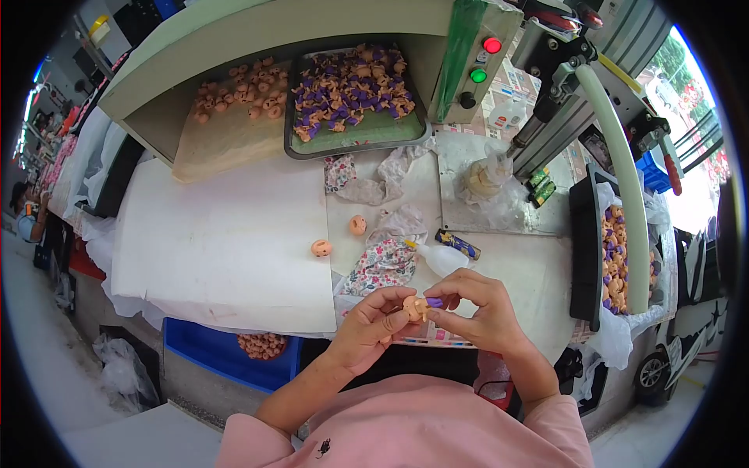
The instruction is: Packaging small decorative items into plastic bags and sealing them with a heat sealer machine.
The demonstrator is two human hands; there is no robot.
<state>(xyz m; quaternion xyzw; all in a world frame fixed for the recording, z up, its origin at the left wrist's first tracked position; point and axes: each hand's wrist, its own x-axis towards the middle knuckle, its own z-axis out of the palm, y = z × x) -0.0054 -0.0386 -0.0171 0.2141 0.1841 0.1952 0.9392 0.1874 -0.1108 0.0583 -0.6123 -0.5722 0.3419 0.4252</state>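
Both my hands meet over the table's near edge around a small plastic doll figure. My left hand grips its round, peach-coloured head between thumb and fingers. With the thumb and fingertips of my right hand I hold the figure at its purple lower part. Two loose doll heads, one on the white sheet and one beside a crumpled cloth, lie beyond my hands. A floral cloth, a white squeeze bottle with a yellow tip and a dark blue tube are close by.
Under a beige housing stand a tray of purple-and-peach figures and several heads on brown paper. At right are a metal press and a black bin of figures. A blue bin sits below the table; a person is far left.
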